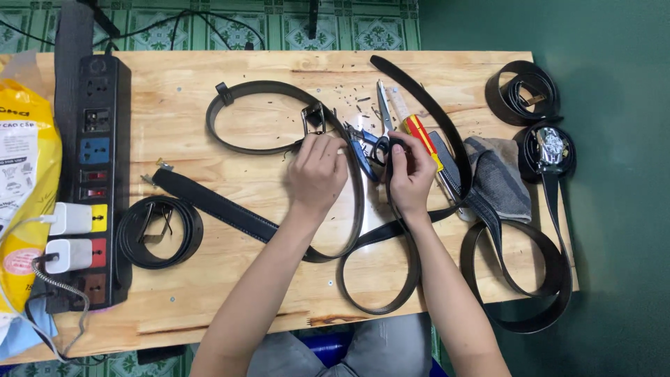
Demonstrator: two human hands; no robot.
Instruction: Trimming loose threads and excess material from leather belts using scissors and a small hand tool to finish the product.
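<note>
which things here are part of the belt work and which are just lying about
In use: left hand on the buckle of the looped belt; right hand pinching a belt strap; scissors; screwdriver.

Lying about: power strip, chargers, yellow bag, coiled belt, grey cloth, rolled belts at the far corner.

A pale wooden worktop (pixel 230 279) is carrying black belts (pixel 279 230), a power strip (pixel 98 181) at nine o'clock, and a grey cloth (pixel 502 178) at three o'clock.

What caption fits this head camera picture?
Two hands, left hand and right hand, work a black leather belt on a wooden table.
</note>
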